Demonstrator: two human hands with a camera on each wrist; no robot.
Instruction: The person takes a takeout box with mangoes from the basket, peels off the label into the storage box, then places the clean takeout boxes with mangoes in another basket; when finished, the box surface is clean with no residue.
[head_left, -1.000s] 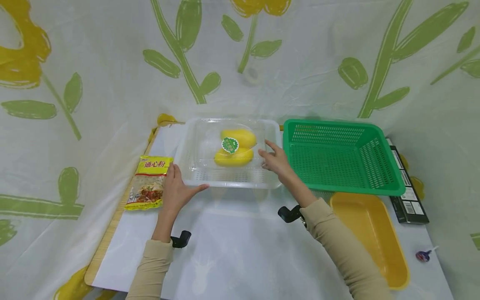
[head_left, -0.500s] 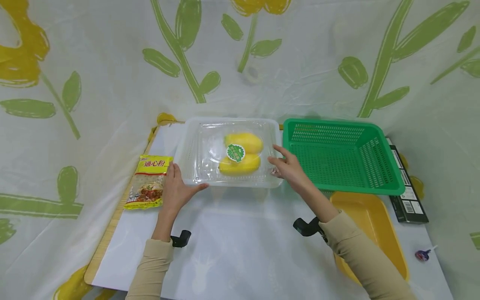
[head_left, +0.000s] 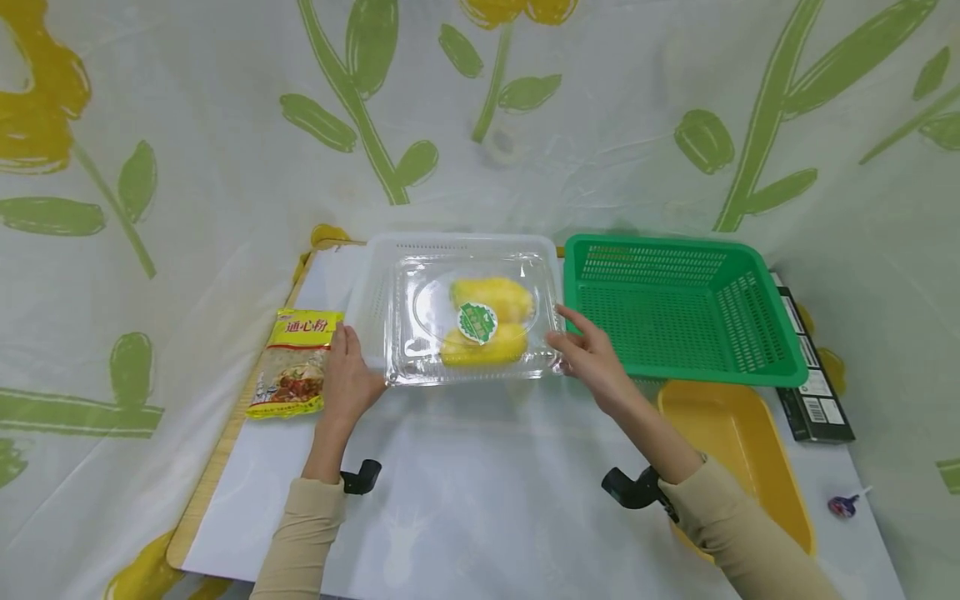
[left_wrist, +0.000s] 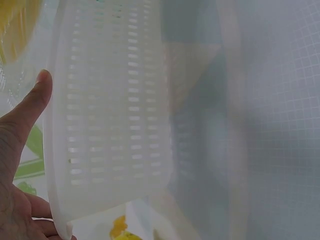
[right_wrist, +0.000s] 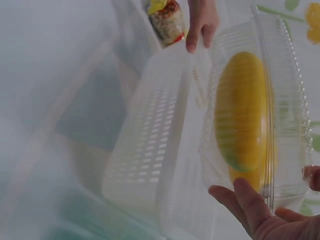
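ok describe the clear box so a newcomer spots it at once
On the table, left of the green basket, stands the white basket. Over it is the clear box. Unlike those baskets, it holds two yellow fruits and wears a round sticker.

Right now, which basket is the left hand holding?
The white basket: the left hand grips its rim. The green basket beside it isn't held.

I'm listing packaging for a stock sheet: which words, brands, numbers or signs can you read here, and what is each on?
"通心粉": red characters on the yellow top of the macaroni bag; its smaller print is unreadable.
Green-and-white sticker on the clear clamshell box: too blurred to read.
White labels on the black box: too small to read; one bears a barcode.
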